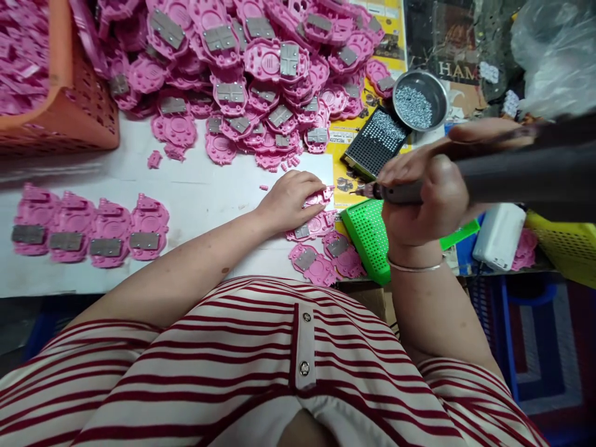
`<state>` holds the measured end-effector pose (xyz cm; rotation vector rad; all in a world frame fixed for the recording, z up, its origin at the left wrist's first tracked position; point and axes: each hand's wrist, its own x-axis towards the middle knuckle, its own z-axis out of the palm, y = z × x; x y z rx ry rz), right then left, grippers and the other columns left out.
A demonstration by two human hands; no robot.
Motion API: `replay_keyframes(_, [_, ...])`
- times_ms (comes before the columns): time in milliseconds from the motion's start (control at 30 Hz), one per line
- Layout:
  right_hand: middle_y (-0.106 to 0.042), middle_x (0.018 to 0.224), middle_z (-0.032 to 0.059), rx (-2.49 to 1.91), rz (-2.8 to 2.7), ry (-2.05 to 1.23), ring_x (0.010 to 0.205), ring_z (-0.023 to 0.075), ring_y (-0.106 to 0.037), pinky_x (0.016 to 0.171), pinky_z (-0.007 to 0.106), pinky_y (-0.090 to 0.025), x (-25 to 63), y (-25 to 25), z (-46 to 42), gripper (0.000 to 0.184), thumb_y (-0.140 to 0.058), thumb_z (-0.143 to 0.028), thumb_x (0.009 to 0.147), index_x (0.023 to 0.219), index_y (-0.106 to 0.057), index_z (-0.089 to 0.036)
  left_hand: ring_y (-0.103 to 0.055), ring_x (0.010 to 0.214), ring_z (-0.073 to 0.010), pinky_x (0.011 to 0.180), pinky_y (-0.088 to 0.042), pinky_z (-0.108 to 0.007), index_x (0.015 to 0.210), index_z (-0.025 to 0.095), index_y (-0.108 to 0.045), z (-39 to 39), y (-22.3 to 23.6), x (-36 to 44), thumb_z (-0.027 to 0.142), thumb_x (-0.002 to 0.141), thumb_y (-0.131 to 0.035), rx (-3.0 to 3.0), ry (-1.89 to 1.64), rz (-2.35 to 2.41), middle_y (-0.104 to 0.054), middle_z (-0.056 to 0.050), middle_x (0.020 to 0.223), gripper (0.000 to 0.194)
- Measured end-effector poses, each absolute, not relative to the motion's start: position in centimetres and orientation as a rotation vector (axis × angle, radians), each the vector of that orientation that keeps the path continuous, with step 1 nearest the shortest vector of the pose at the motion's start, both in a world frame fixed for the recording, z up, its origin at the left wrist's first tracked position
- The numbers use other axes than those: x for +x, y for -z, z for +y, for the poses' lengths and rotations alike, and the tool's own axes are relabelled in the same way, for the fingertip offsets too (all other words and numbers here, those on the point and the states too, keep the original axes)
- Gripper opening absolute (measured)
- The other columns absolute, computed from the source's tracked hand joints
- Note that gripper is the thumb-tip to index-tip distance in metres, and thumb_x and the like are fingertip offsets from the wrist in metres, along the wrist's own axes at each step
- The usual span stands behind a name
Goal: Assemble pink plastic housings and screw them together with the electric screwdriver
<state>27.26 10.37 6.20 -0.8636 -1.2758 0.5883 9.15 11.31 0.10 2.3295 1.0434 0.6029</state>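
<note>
Beside the green tray, the left hand covers a pink part, pinch unverifiable; the right hand grips a driver above the tray; four plated parts stand aligned far left of it, the heap beyond unaligned.

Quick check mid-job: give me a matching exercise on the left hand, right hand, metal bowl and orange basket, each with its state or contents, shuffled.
Column one
1. Left hand
2. Right hand
3. Metal bowl
4. Orange basket

Column two
A. Holds small silvery pieces
B. Grips a dark tool
C. Holds a heap of pink parts
D. Touches a pink piece

Pairs: 1-D, 2-B, 3-A, 4-C
</note>
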Motion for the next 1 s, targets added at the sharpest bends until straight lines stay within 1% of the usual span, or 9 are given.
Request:
replay_keyframes(100, [-0.049, 0.07, -0.0042, -0.787, -1.285, -0.474, 0.048, 0.0119, -0.049, 0.049, 0.032, -0.048, 24.9, -5.4, 11.5, 0.04, -0.062, -0.062, 0.082, 0.108, -0.046, -0.035, -0.058, 0.111, -0.0245, 0.101, -0.042, -0.042, 0.116, 0.02, -0.067, 11.4, -0.1, 9.2, 0.033, 0.09, -0.063, 2.32, -0.614, 1.054, -0.068, -0.008, 0.12, 0.03])
replay_keyframes(267, [-0.057, 0.076, 0.0007, -1.041, -1.349, -0.525, 0.057, 0.0178, -0.057, 0.059, 0.038, -0.053, 23.9, -3.3, 12.6, 0.058, -0.048, -0.077, 0.082, 0.119, -0.045, -0.033, -0.059, 0.11, -0.0241, 0.1, -0.042, -0.042, 0.114, 0.02, -0.067, 11.4, -0.2, 9.3, 0.03, 0.089, -0.063, 2.302, -0.644, 1.04, -0.068, -0.008, 0.118, 0.027])
replay_keyframes(433, [-0.056, 0.074, 0.0003, -1.063, -1.368, -0.519, 0.059, 0.019, -0.058, 0.06, 0.038, -0.053, 24.4, -2.5, 13.0, 0.06, -0.042, -0.082, 0.081, 0.121, -0.047, -0.036, -0.059, 0.111, -0.0237, 0.099, -0.043, -0.041, 0.112, 0.02, -0.068, 11.4, -0.3, 9.3, 0.031, 0.09, -0.063, 2.286, -0.655, 1.04, -0.068, -0.007, 0.118, 0.026])
replay_keyframes(500, [-0.056, 0.073, -0.0004, -1.06, -1.346, -0.516, 0.055, 0.0178, -0.056, 0.057, 0.037, -0.052, 24.4, -2.4, 13.0, 0.059, -0.044, -0.081, 0.081, 0.119, -0.047, -0.037, -0.059, 0.11, -0.0237, 0.099, -0.043, -0.04, 0.112, 0.02, -0.068, 11.4, -0.3, 9.3, 0.031, 0.089, -0.063, 2.277, -0.652, 1.042, -0.069, -0.007, 0.118, 0.025])
replay_keyframes(633, [-0.055, 0.071, -0.0032, -0.944, -1.324, -0.49, 0.044, 0.0144, -0.047, 0.043, 0.034, -0.043, 24.7, -2.5, 12.9, 0.053, -0.057, -0.075, 0.076, 0.109, -0.047, -0.035, -0.059, 0.11, -0.0245, 0.099, -0.043, -0.042, 0.113, 0.021, -0.068, 11.4, -0.4, 9.3, 0.03, 0.089, -0.063, 2.263, -0.635, 1.034, -0.069, -0.007, 0.118, 0.027])
replay_keyframes(800, [-0.047, 0.065, -0.004, -0.905, -1.327, -0.515, 0.046, 0.016, -0.048, 0.046, 0.035, -0.043, 24.5, -3.4, 12.0, 0.032, -0.058, -0.06, 0.083, 0.103, -0.049, -0.037, -0.06, 0.111, -0.024, 0.101, -0.041, -0.042, 0.113, 0.02, -0.07, 11.6, -0.3, 9.3, 0.035, 0.088, -0.067, 2.236, -0.663, 1.045, -0.07, -0.007, 0.118, 0.03])
replay_keyframes(867, [-0.046, 0.065, -0.0043, -0.872, -1.321, -0.498, 0.045, 0.0154, -0.047, 0.045, 0.034, -0.043, 24.1, -4.2, 11.7, 0.03, -0.057, -0.058, 0.084, 0.103, -0.047, -0.036, -0.058, 0.117, -0.025, 0.105, -0.04, -0.044, 0.115, 0.021, -0.071, 11.6, -0.3, 9.3, 0.04, 0.084, -0.073, 2.207, -0.714, 1.091, -0.068, -0.007, 0.125, 0.036])
replay_keyframes(933, [-0.047, 0.065, -0.0047, -0.805, -1.309, -0.504, 0.044, 0.0147, -0.047, 0.045, 0.034, -0.044, 23.6, -5.1, 11.5, 0.027, -0.055, -0.055, 0.086, 0.103, -0.046, -0.035, -0.053, 0.125, -0.0259, 0.109, -0.036, -0.047, 0.115, 0.026, -0.072, 11.6, -0.3, 9.3, 0.043, 0.081, -0.077, 2.19, -0.762, 1.143, -0.063, -0.006, 0.136, 0.038])
replay_keyframes(1000, [-0.046, 0.062, -0.0059, -0.689, -1.286, -0.543, 0.042, 0.0139, -0.046, 0.044, 0.032, -0.044, 23.3, -6.0, 11.3, 0.024, -0.057, -0.049, 0.087, 0.103, -0.048, -0.034, -0.05, 0.129, -0.0252, 0.112, -0.034, -0.049, 0.109, 0.03, -0.074, 11.7, -0.4, 9.3, 0.043, 0.083, -0.076, 2.194, -0.772, 1.15, -0.06, -0.003, 0.142, 0.029])
